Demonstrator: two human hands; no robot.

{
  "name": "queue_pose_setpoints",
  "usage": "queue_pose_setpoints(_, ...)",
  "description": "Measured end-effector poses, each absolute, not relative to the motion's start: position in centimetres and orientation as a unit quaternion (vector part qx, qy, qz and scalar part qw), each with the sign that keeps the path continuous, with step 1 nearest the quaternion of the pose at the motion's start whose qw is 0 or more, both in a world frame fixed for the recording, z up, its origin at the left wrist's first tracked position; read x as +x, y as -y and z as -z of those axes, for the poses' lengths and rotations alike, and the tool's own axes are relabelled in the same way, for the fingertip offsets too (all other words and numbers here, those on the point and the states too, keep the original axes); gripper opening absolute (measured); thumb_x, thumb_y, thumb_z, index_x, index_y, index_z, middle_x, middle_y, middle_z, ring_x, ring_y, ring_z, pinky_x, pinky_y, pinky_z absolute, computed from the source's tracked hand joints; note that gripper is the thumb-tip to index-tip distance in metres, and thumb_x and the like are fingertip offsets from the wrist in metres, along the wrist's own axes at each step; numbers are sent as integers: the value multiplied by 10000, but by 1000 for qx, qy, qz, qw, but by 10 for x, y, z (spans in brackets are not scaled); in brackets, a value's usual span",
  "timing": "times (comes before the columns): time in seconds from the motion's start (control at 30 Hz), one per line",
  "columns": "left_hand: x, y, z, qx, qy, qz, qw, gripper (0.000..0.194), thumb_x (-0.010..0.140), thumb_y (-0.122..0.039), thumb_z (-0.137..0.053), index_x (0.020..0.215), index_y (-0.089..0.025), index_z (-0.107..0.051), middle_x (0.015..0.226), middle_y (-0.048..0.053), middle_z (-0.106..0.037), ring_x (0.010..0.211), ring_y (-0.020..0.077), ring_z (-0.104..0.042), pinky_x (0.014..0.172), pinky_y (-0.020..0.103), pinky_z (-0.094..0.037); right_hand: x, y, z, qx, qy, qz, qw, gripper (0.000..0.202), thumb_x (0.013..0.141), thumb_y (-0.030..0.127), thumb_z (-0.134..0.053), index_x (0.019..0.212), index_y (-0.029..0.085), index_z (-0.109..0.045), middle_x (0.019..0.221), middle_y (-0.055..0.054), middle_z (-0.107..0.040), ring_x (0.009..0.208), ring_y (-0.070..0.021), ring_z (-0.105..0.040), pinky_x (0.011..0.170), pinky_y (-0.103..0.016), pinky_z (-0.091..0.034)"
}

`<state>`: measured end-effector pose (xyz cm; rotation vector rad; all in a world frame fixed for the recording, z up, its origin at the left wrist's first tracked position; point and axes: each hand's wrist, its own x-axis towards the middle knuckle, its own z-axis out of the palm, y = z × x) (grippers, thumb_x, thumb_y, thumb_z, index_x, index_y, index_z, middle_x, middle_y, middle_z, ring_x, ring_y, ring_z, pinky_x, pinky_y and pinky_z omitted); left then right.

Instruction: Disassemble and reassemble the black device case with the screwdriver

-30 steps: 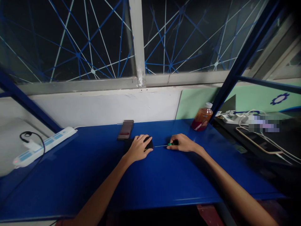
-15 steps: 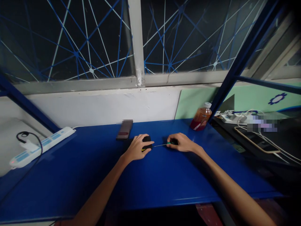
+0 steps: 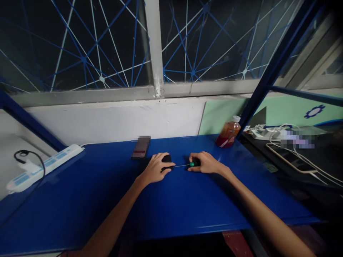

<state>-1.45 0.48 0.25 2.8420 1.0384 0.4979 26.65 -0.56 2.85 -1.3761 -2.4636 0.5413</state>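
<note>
1. Left fingers (image 3: 160, 156): curled over the black block (image 3: 166, 159), gripping it; forefinger reaches right, thumb lower.
2. Right fingers (image 3: 195, 156): thumb and forefinger pinch the green end of the slim tool (image 3: 192, 164), the others curled behind.
3. Tool's thin shaft runs left, near-level, to the left fingertips; can't tell from my feed if it touches the block.
4. Left hand (image 3: 154, 169): palm down, wrist about straight, forearm slanting up from lower left.
5. Right hand (image 3: 208, 163): back up, turned inward, wrist slightly bent, forearm from lower right.
6. I have the block and both hands mid-bench (image 3: 160, 210); dark phone (image 3: 142, 147) behind left hand, bottle (image 3: 228, 134) upright beyond right, power strip (image 3: 50, 165) far left.
</note>
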Motion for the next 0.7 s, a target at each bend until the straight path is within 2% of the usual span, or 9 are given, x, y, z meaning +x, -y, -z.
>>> queue_pose_setpoints(0.1,-13,-3,-5,927,-338,-159,41,261,914,-281,-513,1130,-335,-648,1355,86,-452,1231,312,-426,940,533,-387,269,4,-27,-464,857,-177,136,282,839,473,-575,873,200,-637,704,-4,-608,581,-124,-494,559,-243,-276)
queue_pose_setpoints(0.23,-11,0,-8,927,-337,-157,38,240,911,-260,-494,1084,-316,-651,1349,82,-450,1219,315,-434,919,529,-400,270,3,-25,-473,856,-160,135,299,758,482,-669,812,189,-648,837,-35,-623,637,-131,-510,565,-241,-286)
queue_pose_setpoints(0.33,-11,1,-8,927,-337,-159,35,251,887,-236,-506,1088,-307,-639,1348,81,-448,1214,316,-436,919,526,-400,268,3,-25,-483,851,-159,129,302,711,468,-717,806,202,-609,770,-4,-609,617,-126,-488,551,-233,-273)
queue_pose_setpoints(0.43,-10,2,-8,926,-339,-160,36,279,835,-210,-544,1087,-296,-628,1357,88,-437,1223,327,-430,924,537,-391,266,5,-27,-492,847,-164,122,288,709,438,-724,820,215,-579,661,33,-570,563,-114,-449,537,-231,-253)
queue_pose_setpoints(0.53,-7,4,-7,923,-342,-170,37,236,825,-229,-561,1047,-268,-630,1357,99,-439,1246,327,-413,948,546,-372,265,6,-28,-488,845,-177,129,306,703,455,-728,814,213,-577,642,41,-566,544,-106,-444,530,-230,-250)
queue_pose_setpoints(0.7,-3,5,-5,918,-344,-194,31,166,864,-234,-526,983,-239,-642,1363,99,-446,1263,305,-403,968,520,-366,270,3,-28,-459,849,-210,156,268,808,458,-624,847,194,-647,702,5,-618,588,-116,-501,564,-238,-303)
